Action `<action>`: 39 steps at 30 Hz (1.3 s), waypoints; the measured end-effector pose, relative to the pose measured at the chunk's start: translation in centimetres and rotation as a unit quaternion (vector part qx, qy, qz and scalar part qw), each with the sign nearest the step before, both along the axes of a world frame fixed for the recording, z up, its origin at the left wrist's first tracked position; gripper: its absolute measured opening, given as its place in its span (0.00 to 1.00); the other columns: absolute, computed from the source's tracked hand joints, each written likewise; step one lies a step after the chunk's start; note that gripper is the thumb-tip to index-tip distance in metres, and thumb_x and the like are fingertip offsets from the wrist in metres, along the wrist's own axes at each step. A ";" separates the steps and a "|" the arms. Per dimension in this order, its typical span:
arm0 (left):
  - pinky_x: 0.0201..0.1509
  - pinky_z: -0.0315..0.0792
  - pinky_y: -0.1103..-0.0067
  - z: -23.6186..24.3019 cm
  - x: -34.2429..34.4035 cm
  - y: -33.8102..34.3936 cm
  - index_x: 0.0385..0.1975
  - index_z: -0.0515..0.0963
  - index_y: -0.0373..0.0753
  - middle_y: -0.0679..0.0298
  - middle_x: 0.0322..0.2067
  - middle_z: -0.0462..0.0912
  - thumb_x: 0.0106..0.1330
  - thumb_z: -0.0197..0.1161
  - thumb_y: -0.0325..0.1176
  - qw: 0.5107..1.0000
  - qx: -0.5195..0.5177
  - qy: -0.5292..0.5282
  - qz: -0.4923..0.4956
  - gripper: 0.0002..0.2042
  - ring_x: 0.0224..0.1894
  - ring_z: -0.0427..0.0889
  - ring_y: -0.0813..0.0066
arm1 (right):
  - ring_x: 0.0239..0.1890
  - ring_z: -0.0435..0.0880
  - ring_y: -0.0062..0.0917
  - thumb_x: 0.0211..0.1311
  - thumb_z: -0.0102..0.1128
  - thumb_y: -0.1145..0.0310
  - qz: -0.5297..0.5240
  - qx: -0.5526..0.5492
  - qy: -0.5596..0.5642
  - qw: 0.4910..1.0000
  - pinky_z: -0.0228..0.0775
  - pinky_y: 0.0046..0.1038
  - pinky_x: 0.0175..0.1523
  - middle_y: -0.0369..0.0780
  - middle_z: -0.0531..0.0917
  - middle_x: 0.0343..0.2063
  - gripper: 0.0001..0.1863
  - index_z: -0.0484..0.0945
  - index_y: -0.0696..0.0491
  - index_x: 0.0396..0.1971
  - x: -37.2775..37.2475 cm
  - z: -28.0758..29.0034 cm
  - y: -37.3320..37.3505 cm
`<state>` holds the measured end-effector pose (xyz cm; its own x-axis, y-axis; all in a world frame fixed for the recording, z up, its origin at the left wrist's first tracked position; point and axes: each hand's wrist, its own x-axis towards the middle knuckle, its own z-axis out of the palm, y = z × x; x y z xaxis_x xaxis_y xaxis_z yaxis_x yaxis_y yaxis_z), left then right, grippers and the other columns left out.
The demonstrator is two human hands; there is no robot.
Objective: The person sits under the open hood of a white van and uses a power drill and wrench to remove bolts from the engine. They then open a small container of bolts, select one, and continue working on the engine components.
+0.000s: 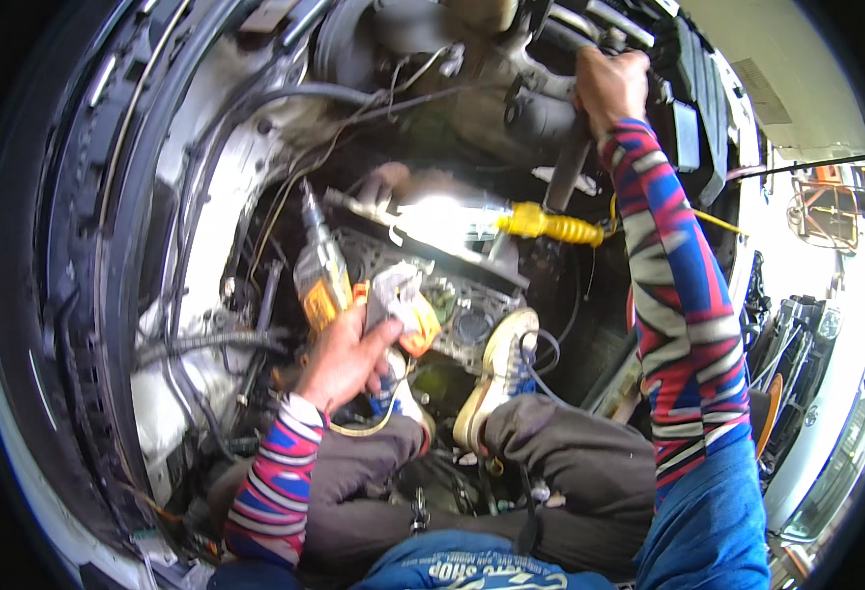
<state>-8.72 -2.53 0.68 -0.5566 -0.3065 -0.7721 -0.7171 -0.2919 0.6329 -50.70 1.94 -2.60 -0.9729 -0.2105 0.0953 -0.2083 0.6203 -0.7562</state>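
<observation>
Engine-bay walls (211, 187) flanked the left grip (347, 356), curled around an orange drill (321, 285), the right grip (611, 90) was folded over something unclear, and work on the exposed metal housing (474, 326) beyond the former seemed unfinished.

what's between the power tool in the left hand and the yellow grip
A glaring light and part of a metal casting, in the head view.

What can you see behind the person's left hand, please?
Behind the left hand, part of a blue-and-white sneaker shows; whatever else the hand covers cannot be seen.
</observation>
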 end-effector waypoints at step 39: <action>0.14 0.68 0.83 -12.1 -3.8 -6.8 0.36 0.81 0.37 0.66 0.19 0.81 0.71 0.63 0.49 0.938 -0.033 -0.138 -0.315 0.18 0.12 0.75 0.81 | 0.48 0.84 0.47 0.60 0.65 0.66 0.240 0.006 -0.209 0.948 0.76 0.40 0.56 0.50 0.84 0.45 0.26 0.78 0.53 0.59 30.4 -14.9 9.8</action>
<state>-12.48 -9.29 -11.39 -0.4243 -0.0362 -0.9048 -0.8739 0.2783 0.3986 -20.29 11.72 -17.46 -0.7165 -0.6375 -0.2831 -0.1517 0.5385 -0.8288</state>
